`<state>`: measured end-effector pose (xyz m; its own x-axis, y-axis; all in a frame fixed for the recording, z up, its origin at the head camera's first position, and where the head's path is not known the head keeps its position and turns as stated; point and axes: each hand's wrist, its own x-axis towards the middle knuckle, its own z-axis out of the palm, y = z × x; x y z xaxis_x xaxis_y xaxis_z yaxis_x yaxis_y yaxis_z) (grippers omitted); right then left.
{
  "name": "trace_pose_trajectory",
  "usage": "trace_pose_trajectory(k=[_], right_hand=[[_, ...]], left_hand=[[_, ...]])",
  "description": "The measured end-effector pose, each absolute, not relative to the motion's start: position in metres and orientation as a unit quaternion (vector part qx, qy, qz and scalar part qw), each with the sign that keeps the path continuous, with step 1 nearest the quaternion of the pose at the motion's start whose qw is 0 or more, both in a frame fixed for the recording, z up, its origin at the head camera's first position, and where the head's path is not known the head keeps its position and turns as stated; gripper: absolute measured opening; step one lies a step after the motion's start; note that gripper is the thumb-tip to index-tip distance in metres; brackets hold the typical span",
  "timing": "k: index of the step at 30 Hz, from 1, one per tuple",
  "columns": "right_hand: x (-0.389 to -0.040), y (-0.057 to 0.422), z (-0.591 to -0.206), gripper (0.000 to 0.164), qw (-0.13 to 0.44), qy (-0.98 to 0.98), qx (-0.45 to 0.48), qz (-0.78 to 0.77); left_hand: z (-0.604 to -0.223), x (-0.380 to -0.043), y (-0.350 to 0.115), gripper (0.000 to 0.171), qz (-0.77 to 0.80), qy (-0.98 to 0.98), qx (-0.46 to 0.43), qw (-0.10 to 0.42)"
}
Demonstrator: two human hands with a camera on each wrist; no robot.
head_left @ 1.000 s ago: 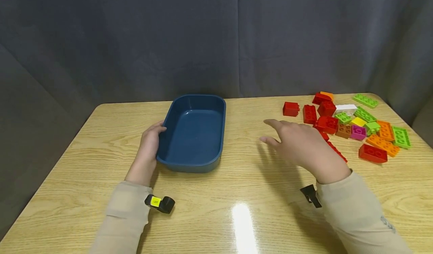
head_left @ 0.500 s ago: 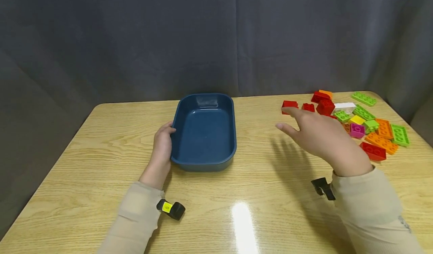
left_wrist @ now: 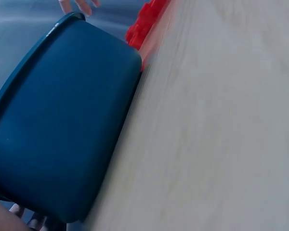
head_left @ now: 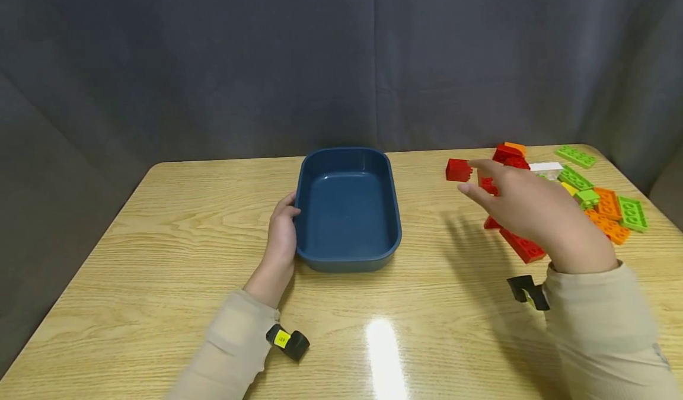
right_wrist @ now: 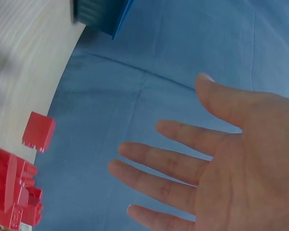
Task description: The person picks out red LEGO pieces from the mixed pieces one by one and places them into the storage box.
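Observation:
A deep blue plastic tub (head_left: 349,265) stands on the table, its inside bare. My left hand (head_left: 281,234) holds its left side, thumb at the rim and fingers along the outer wall; the left wrist view shows fingertips (left_wrist: 17,210) partly hidden below the tub (left_wrist: 67,115). Above the toy bricks at the right my right hand (head_left: 533,204) hovers palm down, holding nothing. In the right wrist view its fingers (right_wrist: 159,185) are spread and straight. A single red brick (head_left: 458,170) lies just left of that hand's fingertips. The hand covers part of the pile.
Red bricks (head_left: 522,246) lie under and beside the right hand. Farther right are green (head_left: 632,213), orange (head_left: 607,203) and white (head_left: 545,169) ones. A dark grey curtain (head_left: 267,62) hangs behind the wooden table (head_left: 176,222).
The tub has slid to the right with my left hand on it. My right hand has moved right over the bricks, its fingers still extended.

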<state>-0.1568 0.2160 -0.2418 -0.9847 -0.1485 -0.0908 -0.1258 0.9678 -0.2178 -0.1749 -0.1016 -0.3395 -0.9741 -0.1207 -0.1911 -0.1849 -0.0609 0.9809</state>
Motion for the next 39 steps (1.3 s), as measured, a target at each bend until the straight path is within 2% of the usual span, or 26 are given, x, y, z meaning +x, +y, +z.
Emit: trace_pose_trajectory(k=[7, 12, 15, 23, 25, 29, 31, 35, 39], right_hand=[[-0.158, 0.233, -0.241, 0.095, 0.056, 0.992, -0.062, -0.089], [-0.156, 0.247, -0.25, 0.095, 0.049, 0.994, -0.056, -0.084], [-0.155, 0.252, -0.258, 0.085, 0.011, 0.996, -0.052, -0.075], [-0.149, 0.262, -0.275, 0.041, -0.107, 0.992, -0.05, -0.053], [-0.147, 0.263, -0.281, 0.032, -0.153, 0.986, -0.063, -0.029], [-0.146, 0.265, -0.294, 0.029, -0.25, 0.963, -0.101, 0.029], [-0.146, 0.266, -0.3, 0.028, -0.275, 0.953, -0.116, 0.046], [-0.146, 0.268, -0.307, 0.026, -0.274, 0.952, -0.123, 0.052], [-0.144, 0.271, -0.309, 0.027, -0.233, 0.965, -0.106, 0.055]], left_hand=[[-0.348, -0.174, -0.089, 0.055, 0.746, 0.66, -0.09, 0.028], [-0.357, -0.171, -0.083, 0.052, 0.761, 0.644, -0.076, 0.014], [-0.361, -0.17, -0.082, 0.051, 0.77, 0.635, -0.071, 0.0], [-0.366, -0.17, -0.086, 0.051, 0.774, 0.63, -0.052, -0.024], [-0.366, -0.17, -0.086, 0.051, 0.776, 0.629, -0.049, -0.027], [-0.366, -0.171, -0.086, 0.051, 0.781, 0.621, -0.046, -0.039], [-0.366, -0.172, -0.087, 0.051, 0.784, 0.617, -0.046, -0.044], [-0.367, -0.173, -0.086, 0.051, 0.783, 0.619, -0.045, -0.044], [-0.367, -0.173, -0.085, 0.052, 0.781, 0.622, -0.043, -0.046]])
